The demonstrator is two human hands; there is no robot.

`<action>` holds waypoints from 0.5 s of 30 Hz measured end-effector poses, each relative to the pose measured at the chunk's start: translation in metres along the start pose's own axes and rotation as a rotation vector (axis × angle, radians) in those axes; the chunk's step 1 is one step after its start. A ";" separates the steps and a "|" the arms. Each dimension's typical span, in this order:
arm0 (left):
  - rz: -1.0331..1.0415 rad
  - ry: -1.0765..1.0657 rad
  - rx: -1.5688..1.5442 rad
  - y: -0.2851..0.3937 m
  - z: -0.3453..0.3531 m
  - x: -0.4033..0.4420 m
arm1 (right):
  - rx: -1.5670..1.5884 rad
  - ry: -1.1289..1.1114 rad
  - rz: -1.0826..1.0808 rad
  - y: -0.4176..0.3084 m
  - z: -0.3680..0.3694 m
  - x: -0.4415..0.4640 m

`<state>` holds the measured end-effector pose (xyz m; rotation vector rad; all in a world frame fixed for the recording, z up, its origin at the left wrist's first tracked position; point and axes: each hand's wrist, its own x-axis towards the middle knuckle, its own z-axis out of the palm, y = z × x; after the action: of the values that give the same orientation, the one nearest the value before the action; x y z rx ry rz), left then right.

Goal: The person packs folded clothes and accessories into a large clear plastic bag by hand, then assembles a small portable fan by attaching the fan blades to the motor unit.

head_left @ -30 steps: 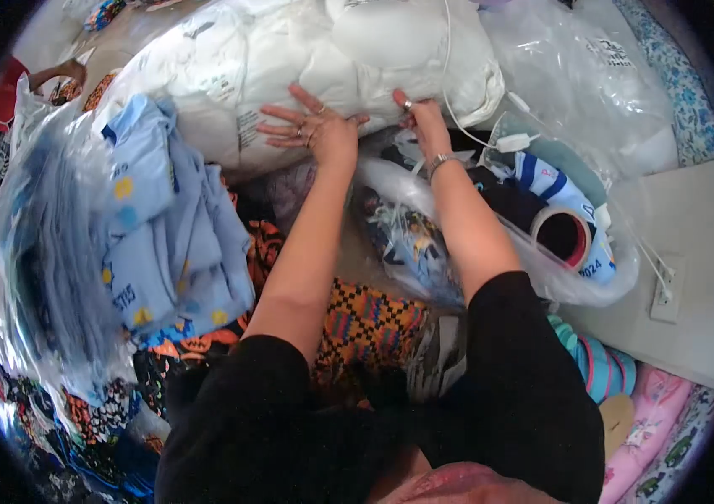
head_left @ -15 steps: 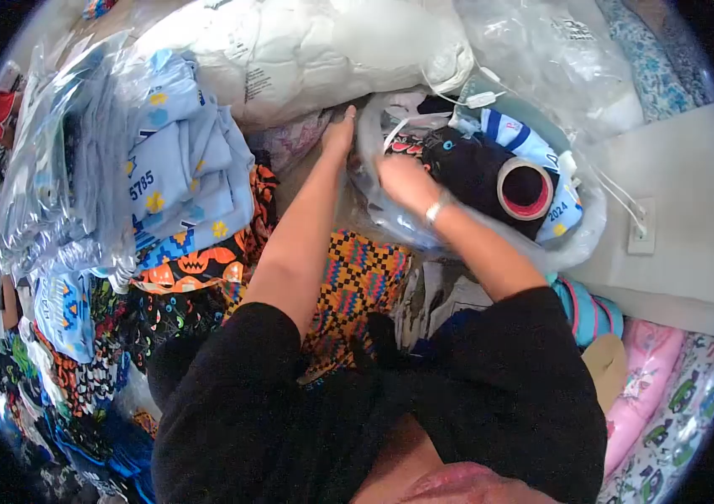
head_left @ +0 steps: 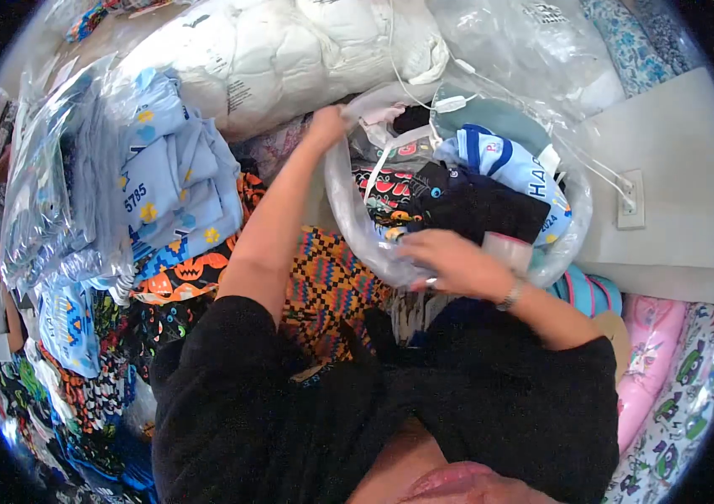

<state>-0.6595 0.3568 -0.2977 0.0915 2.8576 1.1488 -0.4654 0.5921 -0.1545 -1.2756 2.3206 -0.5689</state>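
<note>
We counted two bare hands and, between them, one open bag of clear, cloudy plastic (head_left: 337,189) with a thick, rolled rim. In it we saw one black garment (head_left: 495,210), one light blue cloth with dark blue bands and lettering (head_left: 504,160), one narrow white strap (head_left: 378,175) and other dark printed cloths. One pale, pink-tinted roll (head_left: 508,250) stood at the bag's near right side, just beside the right wrist.

Our left hand (head_left: 326,128) was at the bag's far left rim, its fingers bent and partly hidden; we could not tell how tightly they closed. Our right hand (head_left: 456,262), palm down, reached over the near rim with its fingers loosely bent, and we could not tell whether they pinched the plastic. The two hands were well apart.

The bag lay to the right of the left hand and mostly beyond the right one. One white quilted bundle in plastic (head_left: 273,59) lay past the left hand. Left of the bag, we made out one pile of light blue printed garments (head_left: 180,189), above one orange pumpkin-print cloth (head_left: 193,277); the layers were too many to count. One multicoloured geometric cloth (head_left: 323,290) lay nearer us, and one white wall socket (head_left: 630,200) was at the right.
</note>
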 end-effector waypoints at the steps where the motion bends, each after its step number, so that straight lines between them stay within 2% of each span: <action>1: 0.030 -0.008 -0.055 0.021 -0.025 -0.012 | -0.039 0.060 0.050 0.003 -0.013 -0.011; 3: 0.114 -0.023 -0.102 0.055 -0.059 -0.046 | -0.047 0.176 0.187 0.015 -0.030 -0.034; 5: 0.215 -0.046 -0.157 0.062 -0.063 -0.052 | -0.036 0.275 0.346 0.030 -0.041 -0.057; 7: 0.356 -0.404 -0.254 0.054 -0.058 -0.048 | -0.054 0.300 0.498 0.043 -0.043 -0.078; 8: 0.369 -0.417 -0.254 0.056 -0.050 -0.044 | -0.053 0.309 0.514 0.049 -0.038 -0.086; 10: 0.144 -0.620 -0.161 0.057 -0.036 -0.033 | -0.061 0.112 0.475 0.058 -0.022 -0.097; 12: 0.197 -0.541 -0.069 0.038 -0.007 -0.009 | -0.122 0.077 0.470 0.060 -0.016 -0.097; 14: -0.056 -0.428 -0.049 0.033 0.016 0.008 | -0.113 -0.039 0.565 0.059 -0.030 -0.086; 15: -0.054 -0.441 -0.081 0.045 0.016 0.003 | -0.126 0.143 0.456 0.069 -0.037 -0.079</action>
<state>-0.6594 0.4003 -0.2784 0.2305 2.4116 1.0745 -0.4948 0.6989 -0.1479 -0.7291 2.6846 -0.3724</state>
